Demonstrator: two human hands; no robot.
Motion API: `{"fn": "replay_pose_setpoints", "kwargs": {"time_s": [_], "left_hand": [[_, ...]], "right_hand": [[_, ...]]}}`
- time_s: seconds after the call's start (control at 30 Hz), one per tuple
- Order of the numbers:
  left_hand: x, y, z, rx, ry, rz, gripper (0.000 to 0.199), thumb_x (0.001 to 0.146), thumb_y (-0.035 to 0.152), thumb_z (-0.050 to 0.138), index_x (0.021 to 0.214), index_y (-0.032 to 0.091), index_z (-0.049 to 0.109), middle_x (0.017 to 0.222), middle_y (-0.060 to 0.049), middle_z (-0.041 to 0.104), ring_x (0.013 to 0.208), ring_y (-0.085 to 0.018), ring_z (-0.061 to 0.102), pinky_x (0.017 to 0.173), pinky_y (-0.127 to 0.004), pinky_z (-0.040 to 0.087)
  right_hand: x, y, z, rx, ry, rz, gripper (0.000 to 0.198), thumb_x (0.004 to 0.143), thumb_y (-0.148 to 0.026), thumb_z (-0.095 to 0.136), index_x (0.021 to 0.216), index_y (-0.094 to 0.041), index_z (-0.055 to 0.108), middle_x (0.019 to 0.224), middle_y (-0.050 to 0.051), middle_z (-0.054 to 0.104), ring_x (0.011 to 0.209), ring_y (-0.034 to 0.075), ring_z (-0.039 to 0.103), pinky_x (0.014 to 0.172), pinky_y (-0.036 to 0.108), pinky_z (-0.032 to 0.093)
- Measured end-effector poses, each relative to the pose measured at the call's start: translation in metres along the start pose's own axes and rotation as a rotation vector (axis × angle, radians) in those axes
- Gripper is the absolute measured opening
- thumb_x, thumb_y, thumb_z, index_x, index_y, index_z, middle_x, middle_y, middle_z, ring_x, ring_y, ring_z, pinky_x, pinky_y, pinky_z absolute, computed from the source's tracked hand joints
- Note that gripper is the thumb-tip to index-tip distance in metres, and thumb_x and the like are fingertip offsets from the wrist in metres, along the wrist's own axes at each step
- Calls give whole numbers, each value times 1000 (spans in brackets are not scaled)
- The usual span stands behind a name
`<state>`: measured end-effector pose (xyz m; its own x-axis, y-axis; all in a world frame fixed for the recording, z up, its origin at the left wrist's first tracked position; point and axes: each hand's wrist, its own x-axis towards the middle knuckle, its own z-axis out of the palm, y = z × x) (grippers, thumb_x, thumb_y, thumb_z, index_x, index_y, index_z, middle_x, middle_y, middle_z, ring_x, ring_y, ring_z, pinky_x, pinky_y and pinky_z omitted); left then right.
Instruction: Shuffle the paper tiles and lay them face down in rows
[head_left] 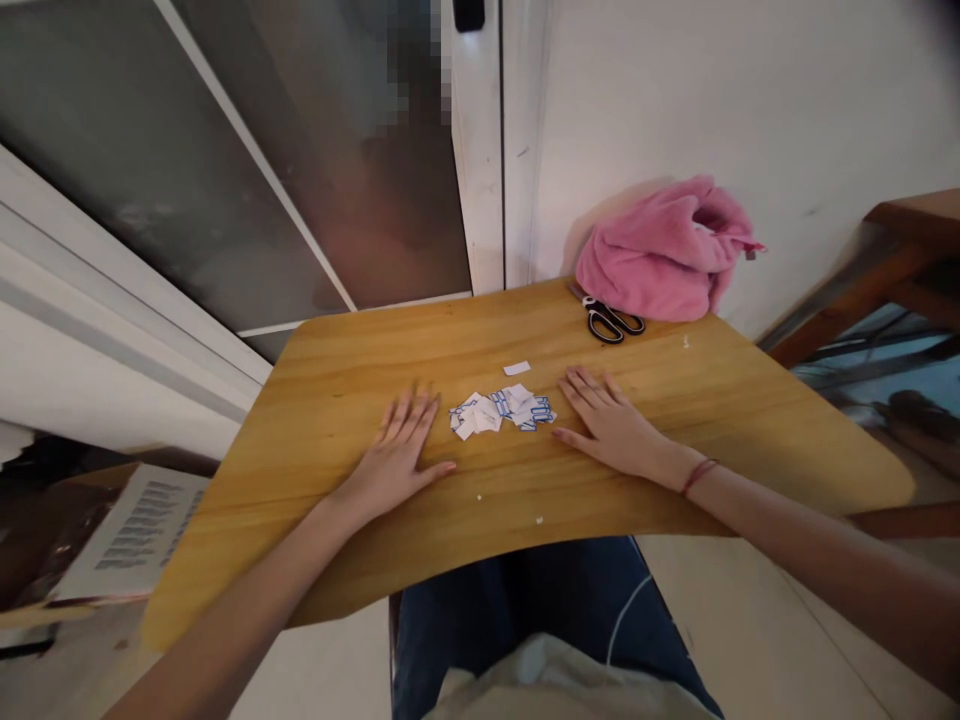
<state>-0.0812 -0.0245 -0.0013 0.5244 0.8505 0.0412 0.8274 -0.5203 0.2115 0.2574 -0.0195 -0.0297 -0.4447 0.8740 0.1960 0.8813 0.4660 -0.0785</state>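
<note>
Between my two hands lies a small heap of paper pieces (pixel 480 414), white, some with blue marks or edges. One separate white paper slip (pixel 517 369) rests just beyond the heap. My left hand (pixel 403 445) is flat on the wooden table (pixel 360 360), fingers stretched out and thumb apart, left of the heap. On the heap's right side, my right hand (pixel 611 425) also lies palm down with fingers extended, its fingertips close to the papers. Neither hand holds anything.
Black-handled scissors (pixel 611 322) lie at the table's back right, beside a pink plush bundle (pixel 667 255) against the wall. Tiny white scraps (pixel 539 520) dot the near side. A cardboard box (pixel 127 535) stands left below the table; a wooden piece of furniture (pixel 870 270) is at right.
</note>
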Motion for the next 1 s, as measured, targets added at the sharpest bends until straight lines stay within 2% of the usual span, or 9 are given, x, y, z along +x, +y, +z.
{"fn": "replay_pose_setpoints", "kwargs": {"time_s": [0.13, 0.2, 0.33, 0.47, 0.53, 0.63, 0.73, 0.87, 1.0], "left_hand": [[54, 39, 16, -93, -64, 68, 78, 88, 56, 44, 151, 16, 20, 159, -11, 16, 147, -27, 6, 120, -48, 2], [73, 49, 18, -230, -87, 69, 80, 86, 45, 51, 151, 12, 18, 159, -14, 15, 148, -26, 5, 120, -45, 5], [75, 30, 9, -623, -75, -24, 92, 75, 39, 62, 151, 17, 16, 159, -13, 13, 147, -27, 13, 119, -44, 16], [67, 6, 1, -818, -28, -95, 72, 80, 39, 53, 146, 21, 30, 157, -9, 25, 146, -25, 18, 119, -45, 14], [66, 14, 2, -786, -7, -154, 73, 82, 48, 52, 147, 23, 28, 159, -9, 18, 147, -28, 8, 119, -49, 10], [66, 44, 13, -602, -28, -111, 105, 70, 61, 66, 151, 23, 12, 160, -13, -5, 146, -32, -10, 117, -55, 5], [67, 71, 27, -473, 29, -25, 124, 58, 62, 76, 152, 20, 7, 160, -17, -6, 145, -36, -13, 116, -57, 3], [65, 68, 23, -572, 73, -12, 101, 73, 45, 69, 151, 20, 9, 158, -17, 12, 147, -33, 7, 117, -52, 15], [50, 40, -3, -577, -28, 5, 84, 77, 48, 64, 147, 30, 23, 155, -10, 24, 143, -32, 21, 115, -50, 22]], "right_hand": [[42, -43, 16, 93, -6, -62, 63, 93, -40, 39, 141, 2, 39, 151, 23, 26, 144, 31, 17, 118, 49, 16], [54, -51, 16, 244, 22, -93, 56, 89, -26, 42, 137, 1, 43, 148, 22, 33, 141, 30, 26, 116, 46, 23], [50, -32, 5, 577, 197, 26, 46, 80, -13, 40, 123, -11, 57, 122, 14, 60, 116, 23, 56, 102, 41, 44], [53, -5, -1, 561, 328, 163, 39, 79, -12, 38, 108, -16, 63, 111, 11, 64, 111, 22, 57, 102, 42, 43], [63, 0, 1, 491, 293, 150, 39, 85, -21, 40, 117, -13, 59, 125, 14, 58, 124, 26, 48, 109, 48, 35], [77, -7, 9, 493, 136, 1, 43, 90, -32, 40, 125, -12, 55, 137, 15, 50, 135, 28, 37, 115, 52, 25], [75, -21, 10, 710, 17, -101, 40, 89, -26, 38, 124, -18, 55, 131, 10, 56, 129, 23, 47, 111, 48, 35], [51, -29, -5, 1081, 38, -11, 41, 90, -28, 43, 130, -20, 48, 122, 10, 62, 115, 19, 58, 102, 42, 46], [27, -16, -25, 924, 53, 54, 46, 86, -40, 54, 128, -21, 50, 127, 10, 57, 114, 22, 56, 98, 43, 47]]}}
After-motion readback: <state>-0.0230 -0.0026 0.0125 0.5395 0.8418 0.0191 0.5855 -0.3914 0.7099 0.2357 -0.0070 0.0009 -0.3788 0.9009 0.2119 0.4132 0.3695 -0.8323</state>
